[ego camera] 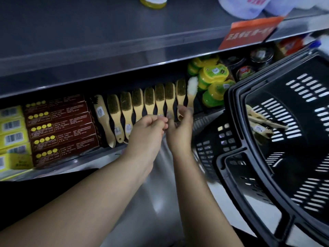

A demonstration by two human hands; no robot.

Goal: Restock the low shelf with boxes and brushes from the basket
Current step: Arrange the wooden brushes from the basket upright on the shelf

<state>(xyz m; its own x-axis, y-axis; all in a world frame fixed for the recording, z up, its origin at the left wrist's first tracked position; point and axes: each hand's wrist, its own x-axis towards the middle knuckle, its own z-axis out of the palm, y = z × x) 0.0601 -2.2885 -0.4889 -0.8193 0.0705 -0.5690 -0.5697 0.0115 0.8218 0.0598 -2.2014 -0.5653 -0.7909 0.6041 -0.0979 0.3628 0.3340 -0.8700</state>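
low shelf [83, 156]: shallow slot under upper shelf [106, 68] lip | left: yellow boxes [12, 132], brown boxes [62, 129] packed tight | middle: brush row [138, 102], thin gaps between handles | right: green tubs [213, 81]; basket [235, 122] rim crowds shelf front | free: front approach, left of basket

Left hand [149, 126] and right hand [179, 131] meet at the brushes [149, 98] on the shelf [106, 152] (basket [235, 97] alongside).

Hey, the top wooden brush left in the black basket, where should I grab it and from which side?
Grip the top brush by its narrow pale handle, on the left. Reach in through the basket's open mouth: it lies flat on the slotted wall, dark bristles pointing right, so the handle probably comes first.
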